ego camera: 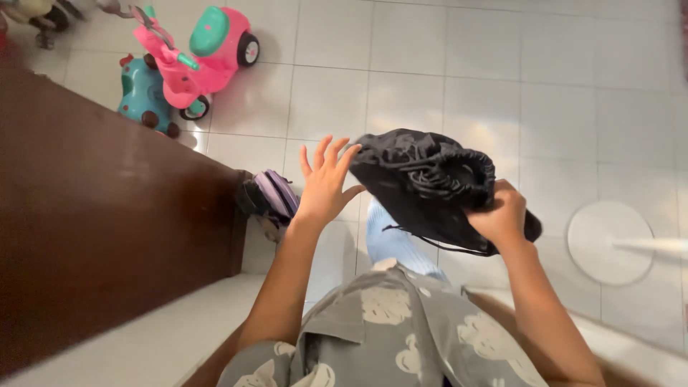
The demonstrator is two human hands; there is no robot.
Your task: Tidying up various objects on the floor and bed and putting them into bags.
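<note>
Fingers (328, 156) of the left hand (324, 188) are spread wide and released, just beside the near edge of the black drawstring bag (423, 183) and barely brushing it, while the right hand (503, 213) is clenched on the bag's gathered mouth. Held in the air above the white tiled floor (502, 86), the bag lies to the right of the left hand, so the right hand is nearer. Its long axis runs from that hand across to the right hand, puckered opening facing up toward the person.
</note>
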